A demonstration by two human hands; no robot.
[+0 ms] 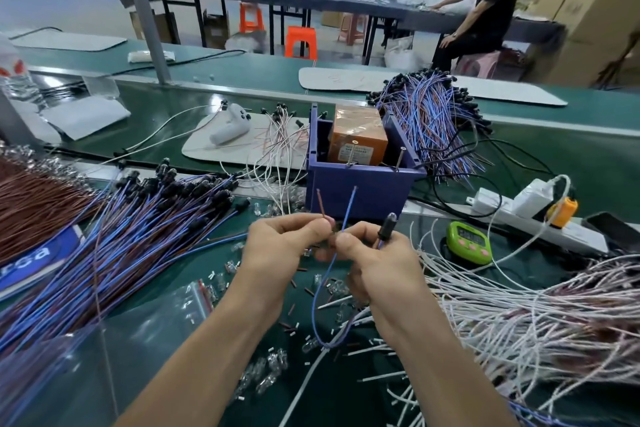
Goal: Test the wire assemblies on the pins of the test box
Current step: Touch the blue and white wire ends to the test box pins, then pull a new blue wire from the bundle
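Observation:
The blue test box (360,184) stands mid-bench with an orange unit (356,139) inside and two metal pins (400,158) on its front rim. Just in front of it, my left hand (280,243) pinches the brown wire end (320,201) of a wire assembly. My right hand (374,260) pinches that assembly's blue wire (349,204) and holds its black lamp holder (386,229). Both wire tips point up, below the pins and not touching them. The rest of the assembly loops down between my forearms.
Blue-and-brown assemblies (138,225) are heaped at left, another heap (429,121) lies behind the box, and white wires (536,308) spread at right. A green timer (469,241), a power strip (519,215) and loose small bulbs (266,367) lie on the green mat. People sit at a far table.

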